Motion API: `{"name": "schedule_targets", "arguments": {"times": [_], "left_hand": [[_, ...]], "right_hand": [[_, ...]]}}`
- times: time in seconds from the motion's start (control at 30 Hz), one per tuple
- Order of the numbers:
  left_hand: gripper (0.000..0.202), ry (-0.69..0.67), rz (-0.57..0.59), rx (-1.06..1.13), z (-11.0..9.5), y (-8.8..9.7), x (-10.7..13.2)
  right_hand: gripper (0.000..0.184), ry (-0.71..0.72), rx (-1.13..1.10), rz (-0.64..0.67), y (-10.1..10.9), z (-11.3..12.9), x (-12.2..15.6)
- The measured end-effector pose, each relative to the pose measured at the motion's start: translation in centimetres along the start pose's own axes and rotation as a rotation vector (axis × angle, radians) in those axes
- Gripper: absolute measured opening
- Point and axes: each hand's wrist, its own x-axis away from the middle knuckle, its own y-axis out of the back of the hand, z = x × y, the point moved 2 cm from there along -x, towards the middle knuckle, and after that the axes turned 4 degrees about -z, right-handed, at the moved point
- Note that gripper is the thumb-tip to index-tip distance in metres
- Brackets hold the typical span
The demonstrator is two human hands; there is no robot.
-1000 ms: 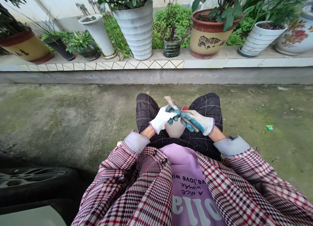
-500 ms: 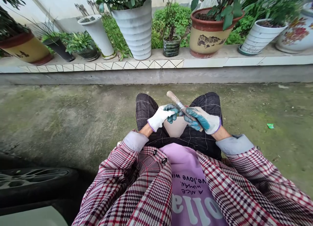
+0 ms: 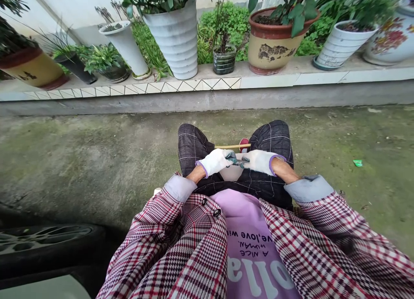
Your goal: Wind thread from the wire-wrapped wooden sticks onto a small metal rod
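Note:
My left hand [image 3: 216, 162], in a white glove with dark teal fingertips, is closed in front of my lap. Facing it, my right hand [image 3: 259, 162] wears a matching glove and is closed too. The fingertips of both meet over the middle, and what they pinch is too small and covered to name. Just beyond the hands a thin yellowish stick [image 3: 231, 146] spans the gap between my knees; whether either hand touches it, I cannot tell. Below the hands, a pale beige surface [image 3: 231, 174] shows between my thighs. The thick taped stick is out of sight.
A red shoe [image 3: 244, 143] shows past the stick. Potted plants line a tiled ledge [image 3: 268, 81] ahead, among them a tall white pot [image 3: 174, 40]. A car wheel [image 3: 45, 243] stands at the lower left. A green wrapper [image 3: 357, 163] lies on the concrete at the right.
The thick taped stick in my right hand has gone from view. My right hand has turned back-up and drawn level with the left, fingertips together. The thin yellowish stick now shows beyond them.

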Motion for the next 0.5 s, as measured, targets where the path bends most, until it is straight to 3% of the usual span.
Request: {"name": "schedule_targets", "arguments": {"times": [0.2, 0.3, 0.4, 0.5], "left_hand": [[0.017, 0.152, -0.099, 0.477, 0.5, -0.8, -0.6], [0.019, 0.145, -0.085, 0.647, 0.6, -1.3, -0.7], [0.021, 0.128, -0.087, 0.678, 1.0, -1.3, -0.9], [0.018, 0.095, -0.126, 0.604, 1.8, -0.8, -1.1]], "right_hand": [[0.025, -0.116, 0.257, -0.324, 3.8, -1.0, -0.3], [0.031, -0.137, 0.026, -0.399, 4.5, -0.3, 0.7], [0.039, -0.194, -0.392, -0.219, 3.9, 1.0, 1.7], [0.039, -0.139, -0.424, 0.077, 2.7, 2.3, 2.2]]}}
